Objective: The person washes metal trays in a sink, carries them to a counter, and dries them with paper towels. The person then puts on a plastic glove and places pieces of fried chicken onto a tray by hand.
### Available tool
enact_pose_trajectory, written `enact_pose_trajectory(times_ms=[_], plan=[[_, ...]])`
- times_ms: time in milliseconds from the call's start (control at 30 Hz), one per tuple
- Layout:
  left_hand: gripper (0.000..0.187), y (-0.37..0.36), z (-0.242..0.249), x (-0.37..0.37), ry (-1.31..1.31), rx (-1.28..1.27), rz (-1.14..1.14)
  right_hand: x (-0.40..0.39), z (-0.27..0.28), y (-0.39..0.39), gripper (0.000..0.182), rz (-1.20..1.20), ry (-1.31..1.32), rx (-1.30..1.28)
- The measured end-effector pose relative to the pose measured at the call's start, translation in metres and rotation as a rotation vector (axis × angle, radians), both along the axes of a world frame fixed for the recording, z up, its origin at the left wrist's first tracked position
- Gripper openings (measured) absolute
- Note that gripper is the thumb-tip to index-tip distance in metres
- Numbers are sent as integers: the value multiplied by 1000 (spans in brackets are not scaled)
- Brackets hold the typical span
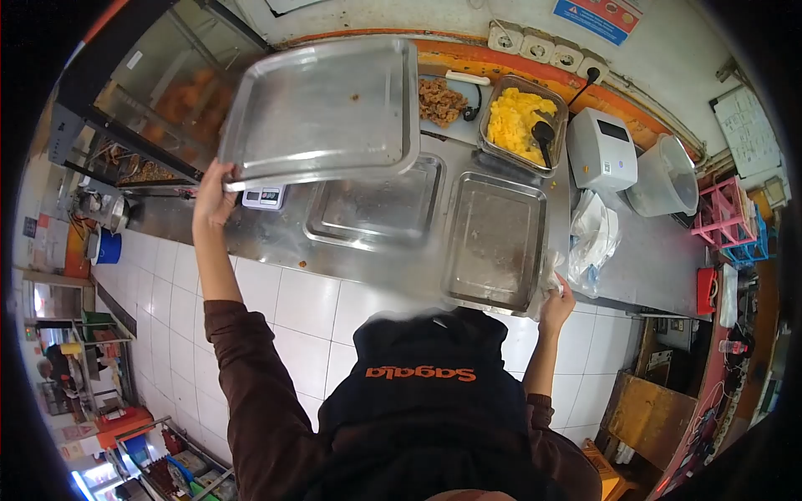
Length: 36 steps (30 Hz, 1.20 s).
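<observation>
My left hand [215,194] grips the near left corner of a large metal tray [326,108], raised and tilted above the counter. My right hand [555,302] is closed at the near right corner of a second metal tray [497,242], with something whitish and blurred at its fingers. Between them a third metal tray [380,204] lies flat on the steel counter, partly covered from view by the raised one. Beneath the raised tray's near edge shows a small white scale [265,197].
Behind the trays are a container of yellow food [518,121] with a black spoon and a board with brown pieces [443,102]. A white machine [601,150], plastic bag [595,238] and clear tub [664,179] stand right. A glass display case [167,83] stands left.
</observation>
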<state>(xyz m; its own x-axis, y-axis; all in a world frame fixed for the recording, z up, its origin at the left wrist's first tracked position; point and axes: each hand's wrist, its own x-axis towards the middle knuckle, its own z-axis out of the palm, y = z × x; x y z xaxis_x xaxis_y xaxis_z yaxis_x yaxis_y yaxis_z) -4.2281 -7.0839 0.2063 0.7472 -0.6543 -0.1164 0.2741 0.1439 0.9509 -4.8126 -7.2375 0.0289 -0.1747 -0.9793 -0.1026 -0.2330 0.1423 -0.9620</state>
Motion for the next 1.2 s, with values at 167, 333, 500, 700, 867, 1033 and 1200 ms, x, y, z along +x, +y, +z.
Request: enact_pose_trajectory(times_ms=[167, 333, 500, 700, 867, 1033, 1200], plan=[[27, -1, -96, -16, -88, 167, -23, 2, -3, -2, 41, 3, -16, -61], [23, 10, -183, -20, -14, 198, -131, -1, 10, 0, 38, 31, -50, -30], [12, 12, -202, -28, 19, 311, -104, -3, 15, -6, 39, -2, -102, -14], [17, 7, -224, -21, -1033, 1124, -71, -19, 26, -37, 36, -16, -284, 98], [29, -17, -183, -97, -1415, 970, 476, -17, 33, -83, 40, 89, -6, -38], [29, -13, -189, -274, -842, 1010, -330, 38, 31, -131, 53, 522, 292, -439], [35, -37, -215, -367, -607, 838, -283, 83, -46, -147, 45, 745, 581, -603]])
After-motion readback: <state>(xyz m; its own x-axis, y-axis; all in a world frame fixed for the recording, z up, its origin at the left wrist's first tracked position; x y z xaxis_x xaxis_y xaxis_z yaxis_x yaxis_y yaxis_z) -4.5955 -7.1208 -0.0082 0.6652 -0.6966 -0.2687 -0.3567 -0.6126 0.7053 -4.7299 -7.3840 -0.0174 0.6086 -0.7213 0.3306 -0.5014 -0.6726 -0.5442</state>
